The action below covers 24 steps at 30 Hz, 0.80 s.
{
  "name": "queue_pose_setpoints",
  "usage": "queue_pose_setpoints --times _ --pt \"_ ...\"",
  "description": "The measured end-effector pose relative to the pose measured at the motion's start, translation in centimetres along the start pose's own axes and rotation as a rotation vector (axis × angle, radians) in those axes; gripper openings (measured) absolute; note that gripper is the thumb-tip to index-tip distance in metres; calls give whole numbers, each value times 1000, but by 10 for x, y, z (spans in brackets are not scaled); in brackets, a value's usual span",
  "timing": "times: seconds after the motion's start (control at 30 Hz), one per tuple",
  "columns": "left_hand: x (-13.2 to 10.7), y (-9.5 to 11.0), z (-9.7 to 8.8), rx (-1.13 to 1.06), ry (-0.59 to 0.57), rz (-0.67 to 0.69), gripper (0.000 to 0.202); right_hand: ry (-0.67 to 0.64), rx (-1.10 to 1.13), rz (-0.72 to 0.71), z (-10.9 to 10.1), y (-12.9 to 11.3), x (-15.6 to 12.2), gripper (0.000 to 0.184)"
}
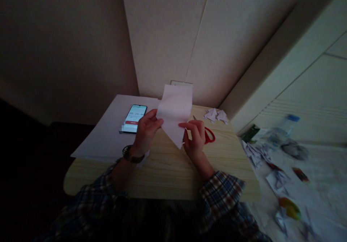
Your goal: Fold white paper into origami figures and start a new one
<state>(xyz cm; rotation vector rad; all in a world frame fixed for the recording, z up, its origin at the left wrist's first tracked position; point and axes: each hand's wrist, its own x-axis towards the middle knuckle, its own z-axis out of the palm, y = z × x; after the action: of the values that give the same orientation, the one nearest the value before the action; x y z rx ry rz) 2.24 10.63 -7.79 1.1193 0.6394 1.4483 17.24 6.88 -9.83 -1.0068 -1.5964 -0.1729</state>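
Note:
A white sheet of paper [175, 108] is held up above the small wooden table, its lower end running to a slanted point. My left hand [147, 130] pinches its left edge between thumb and fingers, and a dark watch sits on that wrist. On the lower right edge, my right hand [195, 137] grips the paper with its fingers curled. Behind the right hand lie scissors [210, 135] with red handles, partly hidden by the hand. A lit phone [135, 116] showing a timer rests just left of my left hand.
Large white sheets [100, 137] lie under the phone on the wooden table [173, 180]. Two folded paper pieces [216, 115] sit at the back right. Beyond the right edge, lower down, are more folded papers [256, 153], a clear bottle [284, 128] and scraps. A wall stands close behind.

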Motion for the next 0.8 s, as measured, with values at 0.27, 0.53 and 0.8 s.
queue_pose_setpoints --times 0.27,0.53,0.8 --pt "1 -4 -4 24 -9 -12 21 46 -52 27 -1 0 0 19" --pt "-2 -4 -4 135 7 46 24 99 26 32 1 5 4 15" --pt "-2 0 -4 119 -45 43 23 77 60 76 2 7 3 19"
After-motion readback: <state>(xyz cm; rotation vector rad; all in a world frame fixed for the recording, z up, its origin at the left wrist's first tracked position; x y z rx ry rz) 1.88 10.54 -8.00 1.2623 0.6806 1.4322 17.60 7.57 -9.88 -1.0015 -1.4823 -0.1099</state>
